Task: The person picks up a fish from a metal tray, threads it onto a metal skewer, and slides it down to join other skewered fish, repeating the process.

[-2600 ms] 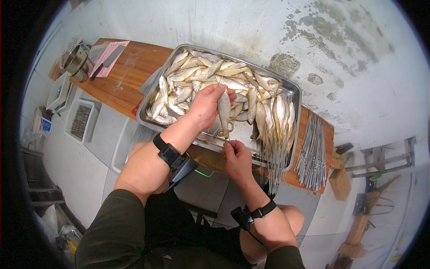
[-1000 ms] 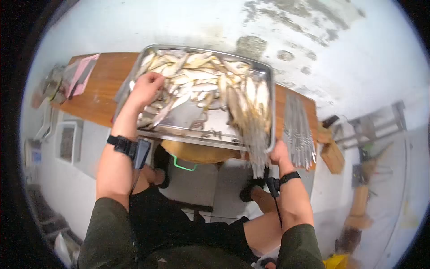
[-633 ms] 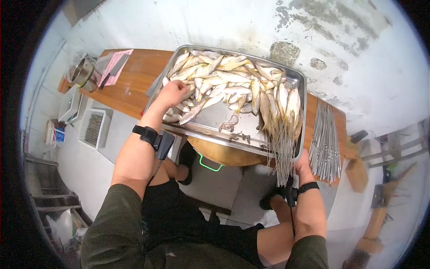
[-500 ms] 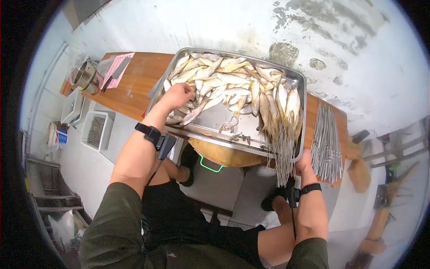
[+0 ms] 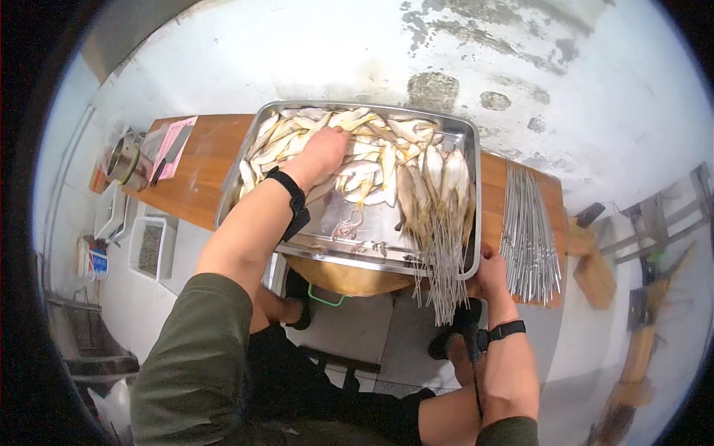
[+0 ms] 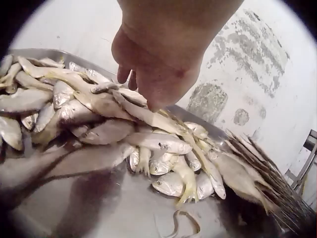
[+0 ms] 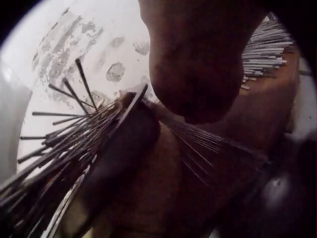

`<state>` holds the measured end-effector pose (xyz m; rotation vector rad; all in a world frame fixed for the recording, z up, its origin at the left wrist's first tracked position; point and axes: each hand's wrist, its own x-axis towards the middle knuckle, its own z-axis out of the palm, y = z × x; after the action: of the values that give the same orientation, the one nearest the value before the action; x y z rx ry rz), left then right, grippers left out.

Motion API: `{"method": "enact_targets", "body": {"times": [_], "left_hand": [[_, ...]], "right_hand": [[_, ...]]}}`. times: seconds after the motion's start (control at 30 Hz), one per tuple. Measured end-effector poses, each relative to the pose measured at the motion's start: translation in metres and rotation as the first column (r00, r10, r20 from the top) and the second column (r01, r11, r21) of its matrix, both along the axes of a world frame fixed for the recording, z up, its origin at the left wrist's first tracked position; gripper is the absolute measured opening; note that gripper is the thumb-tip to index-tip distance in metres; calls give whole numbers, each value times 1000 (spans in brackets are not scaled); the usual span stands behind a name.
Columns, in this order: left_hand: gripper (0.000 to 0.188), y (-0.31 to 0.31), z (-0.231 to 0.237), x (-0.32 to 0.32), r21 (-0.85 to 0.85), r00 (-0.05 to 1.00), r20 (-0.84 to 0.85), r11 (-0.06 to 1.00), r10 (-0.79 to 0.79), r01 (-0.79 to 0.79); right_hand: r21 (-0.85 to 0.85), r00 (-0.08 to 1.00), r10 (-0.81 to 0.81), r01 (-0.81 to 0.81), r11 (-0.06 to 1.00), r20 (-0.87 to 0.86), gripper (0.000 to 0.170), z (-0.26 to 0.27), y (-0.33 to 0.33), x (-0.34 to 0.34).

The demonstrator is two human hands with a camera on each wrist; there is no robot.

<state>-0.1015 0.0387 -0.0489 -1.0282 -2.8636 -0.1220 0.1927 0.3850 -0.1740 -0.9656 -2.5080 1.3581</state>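
My left hand [image 5: 326, 154] is over the pile of small silvery-yellow fish [image 5: 286, 137] in the metal tray [image 5: 476, 189]. In the left wrist view its loosely bent fingers [image 6: 124, 74] point down at the fish, and no fish is lifted. My right hand [image 5: 491, 273] is at the tray's front right corner, beside the rim; its fingers are mostly hidden, and I cannot tell whether they hold anything. Next to it, fish on thin metal skewers [image 5: 444, 279] lie at the tray's right end, the skewers sticking out over the front rim.
A bundle of loose skewers [image 5: 529, 238] lies on the wooden table [image 5: 204, 167], right of the tray. At the left are a knife [image 5: 169, 154] on pink paper and a metal pot [image 5: 126, 163]. White bins [image 5: 151, 249] stand lower. Pinkish scraps [image 5: 347, 224] lie in the tray.
The left hand let go of the fish it held up, went to the pile's left side, then moved right and farther back. The right hand went from the tray's front middle to its right corner.
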Motion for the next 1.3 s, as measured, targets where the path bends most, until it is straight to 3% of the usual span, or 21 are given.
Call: {"method": "enact_targets", "body": {"times": [0.1, 0.17, 0.23, 0.3, 0.33, 0.4, 0.5, 0.63, 0.73, 0.8, 0.83, 0.9, 0.97, 1.03, 1.07, 1.17, 1.2, 1.23, 1.3], "left_hand": [[25, 12, 2, -4, -73, 999, 17, 997, 32, -30], [27, 13, 4, -4, -157, 1000, -7, 987, 26, -27], [30, 20, 9, -3, -200, 999, 4, 979, 43, -41], [31, 21, 11, -4, -191, 995, 30, 978, 95, -87], [31, 21, 12, -5, -190, 995, 31, 978, 91, -84], [30, 23, 14, -8, -241, 998, 26, 969, 58, -50], [24, 23, 29, 5, -264, 997, 79, 964, -8, 29], [19, 12, 25, 11, -332, 998, 32, 941, -53, 60], [19, 2, 42, 31, -217, 993, -102, 975, -64, 40], [21, -7, 59, 51, -146, 997, 46, 988, 65, -58], [21, -13, 63, 61, -146, 997, 36, 987, 72, -66], [22, -26, 67, 79, 163, 984, 137, 978, 111, -133], [23, -39, 62, 88, 201, 978, 157, 965, 138, -168], [25, -46, 65, 108, 536, 895, 446, 804, -12, -256], [30, -49, 65, 113, 562, 829, 556, 763, -63, -319], [33, -54, 77, 142, 643, 795, 581, 697, -172, -319], [33, -62, 47, 128, 684, 667, 681, 588, -302, -432], [33, -63, 51, 132, 686, 669, 680, 582, -299, -437], [32, -56, 55, 141, 676, 548, 732, 334, -405, -657]], "right_hand": [[95, 997, -72, 73, 993, -16, 26, -9, 10, 4], [-55, 998, -60, 62, 997, 37, 24, 12, 9, 5], [-40, 994, -105, 106, 994, 35, 24, -1, 18, 4], [-121, 988, -122, 110, 987, -96, 8, -9, 26, 2], [-120, 988, -125, 113, 986, -94, 8, 4, 23, 0], [-370, 956, -239, 163, 915, -171, 8, 38, 15, -1], [-503, 936, -311, 191, 843, -165, 7, 97, -3, 2], [-534, 912, -320, 142, 833, -257, 5, 128, -12, 3], [-505, 900, -287, 91, 859, -328, 3, 151, -29, 4], [-518, 904, -243, 29, 855, -351, 2, 178, -50, 7], [-529, 907, -199, -30, 848, -370, 3, 189, -63, 7], [-548, 905, -164, -87, 832, -393, 5, 198, -86, 8], [-559, 902, -127, -140, 818, -412, 7, 209, -111, 14], [-561, 912, -49, -208, 801, -408, 10, 221, -140, 26], [-553, 911, -38, -216, 805, -411, 10, 222, -151, 31], [-578, 920, 34, -273, 769, -390, 11, 214, -178, 41], [-595, 928, 65, -288, 751, -367, 11, 200, -183, 40], [-612, 935, 96, -299, 732, -342, 12, 190, -188, 40], [-606, 944, 114, -289, 741, -311, 12, 176, -196, 38]]}}
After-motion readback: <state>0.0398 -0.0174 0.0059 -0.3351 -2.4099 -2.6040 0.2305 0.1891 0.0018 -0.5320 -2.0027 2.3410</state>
